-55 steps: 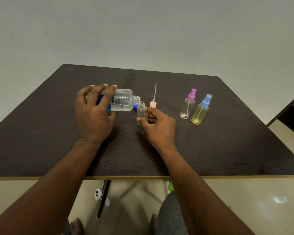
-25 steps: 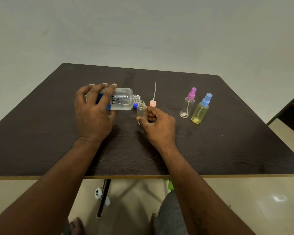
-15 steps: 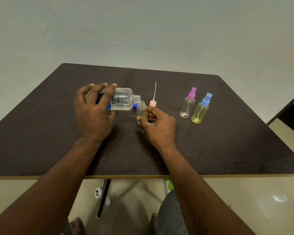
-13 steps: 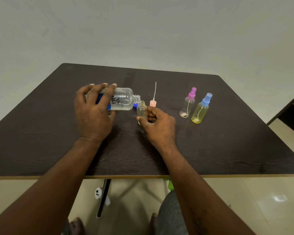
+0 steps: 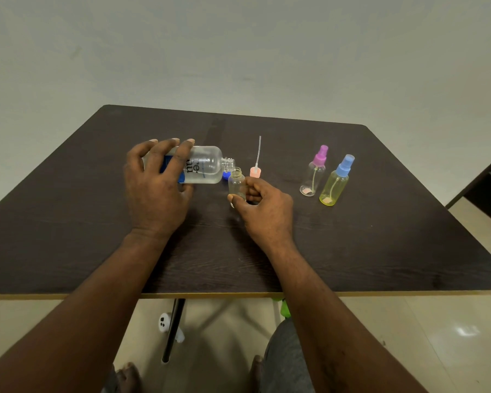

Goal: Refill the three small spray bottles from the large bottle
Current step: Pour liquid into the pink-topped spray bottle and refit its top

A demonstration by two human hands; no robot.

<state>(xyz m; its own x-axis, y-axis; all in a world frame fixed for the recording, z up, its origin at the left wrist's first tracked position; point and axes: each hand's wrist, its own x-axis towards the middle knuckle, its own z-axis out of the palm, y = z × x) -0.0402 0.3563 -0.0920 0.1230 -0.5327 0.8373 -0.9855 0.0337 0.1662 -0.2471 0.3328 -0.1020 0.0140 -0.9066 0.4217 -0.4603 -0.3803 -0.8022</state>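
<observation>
Sideways, we held the large bottle [image 5: 203, 168] in our left hand [image 5: 156, 191], mouth just above the small bottle [image 5: 236, 186] gripped upright by our right hand [image 5: 264, 207].

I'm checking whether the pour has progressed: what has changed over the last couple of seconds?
Almost nothing. The left hand still holds the large bottle tipped sideways, neck at the mouth of the small open bottle, which the right hand still steadies. The pink sprayer top, the pink-capped bottle and the blue-capped bottle have not moved.
</observation>
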